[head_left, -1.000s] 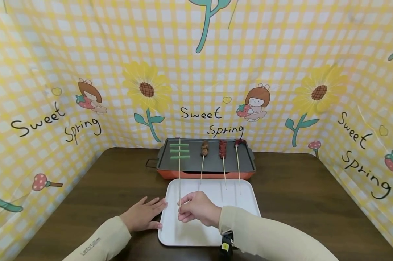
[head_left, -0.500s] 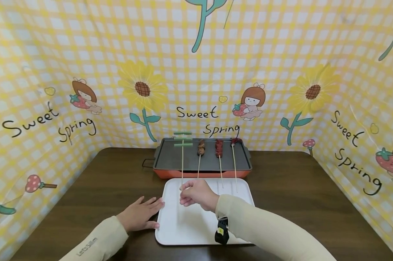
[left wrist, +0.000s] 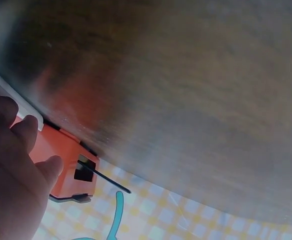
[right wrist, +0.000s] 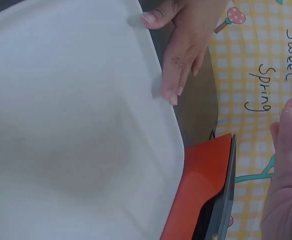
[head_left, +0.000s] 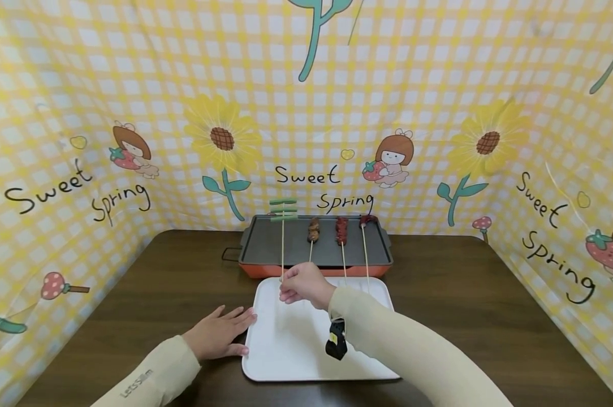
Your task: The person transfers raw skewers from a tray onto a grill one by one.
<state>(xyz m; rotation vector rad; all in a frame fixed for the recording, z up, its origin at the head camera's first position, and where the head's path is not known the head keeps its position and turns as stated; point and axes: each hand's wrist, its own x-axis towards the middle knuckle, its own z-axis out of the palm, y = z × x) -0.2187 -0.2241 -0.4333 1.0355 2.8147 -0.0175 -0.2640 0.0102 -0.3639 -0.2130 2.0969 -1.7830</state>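
Pinched by its stick in my right hand (head_left: 306, 285) is a skewer of green vegetable strips (head_left: 283, 210), raised over the left part of the grill pan (head_left: 266, 249). That hand hovers above the front edge of the grill, over the white tray (head_left: 281, 362). My left hand (head_left: 217, 336) lies with fingers spread on the table, its fingertips touching the tray's left rim. On the grill lie a brown meat skewer (head_left: 314, 231), a red meat skewer (head_left: 341, 232) and a dark red skewer (head_left: 367, 222), their sticks pointing toward me.
The grill has an orange base (head_left: 260, 272) and a wire handle (head_left: 230, 254) on its left. Under everything is a dark wooden table (head_left: 454, 305). A yellow checked cloth (head_left: 428, 73) hangs behind and at both sides.
My right hand has moved forward and up with the green skewer, whose strips shifted from over the pan's left part to its far edge. My left hand stays at the tray.
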